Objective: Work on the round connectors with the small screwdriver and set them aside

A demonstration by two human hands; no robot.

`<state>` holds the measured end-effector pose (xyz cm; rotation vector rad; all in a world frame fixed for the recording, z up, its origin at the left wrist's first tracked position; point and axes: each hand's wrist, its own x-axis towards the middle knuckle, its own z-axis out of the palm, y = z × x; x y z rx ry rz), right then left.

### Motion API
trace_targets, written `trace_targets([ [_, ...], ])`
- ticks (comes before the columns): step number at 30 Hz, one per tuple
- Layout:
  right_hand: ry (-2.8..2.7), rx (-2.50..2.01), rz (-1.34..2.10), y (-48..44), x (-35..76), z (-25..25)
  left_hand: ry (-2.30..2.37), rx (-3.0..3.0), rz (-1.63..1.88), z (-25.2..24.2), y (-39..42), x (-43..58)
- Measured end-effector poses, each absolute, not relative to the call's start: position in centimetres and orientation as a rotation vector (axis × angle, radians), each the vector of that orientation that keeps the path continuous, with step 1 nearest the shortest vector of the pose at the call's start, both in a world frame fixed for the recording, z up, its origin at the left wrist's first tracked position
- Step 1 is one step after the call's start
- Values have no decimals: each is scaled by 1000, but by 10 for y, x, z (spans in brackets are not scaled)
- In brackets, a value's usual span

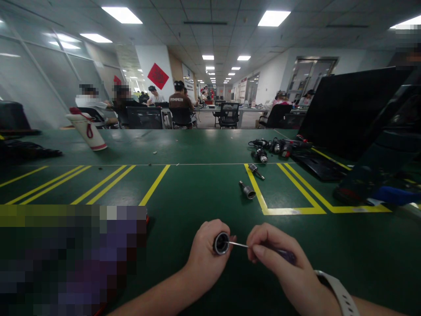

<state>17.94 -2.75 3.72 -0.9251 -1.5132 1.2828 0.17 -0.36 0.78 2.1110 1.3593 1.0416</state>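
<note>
My left hand is wrapped around a dark cylindrical part, its open end with a silver rim turned toward me. Between the fingers of my right hand is a screwdriver with a thin metal shaft and a dark purplish handle. The shaft's tip reaches the rim of the cylindrical part; whether it is inside or just against the edge I cannot tell. Farther off on the green table lie a metal cup-shaped piece with a narrow stem and a slimmer metal piece.
Several dark cylindrical parts with cables lie beyond, beside a black monitor on the right. A white cup stands tilted-looking at the far left. Yellow tape lines mark the table. People sit at other desks in the background.
</note>
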Motion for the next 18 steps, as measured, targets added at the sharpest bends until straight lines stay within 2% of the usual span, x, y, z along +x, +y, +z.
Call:
trace_targets([
  [11, -1033, -849, 1647, -19, 170, 46, 1284, 2069, 1083, 13, -5, 3],
  [18, -1275, -877, 1436, -25, 177, 39, 1319, 2050, 1099, 10, -5, 2],
])
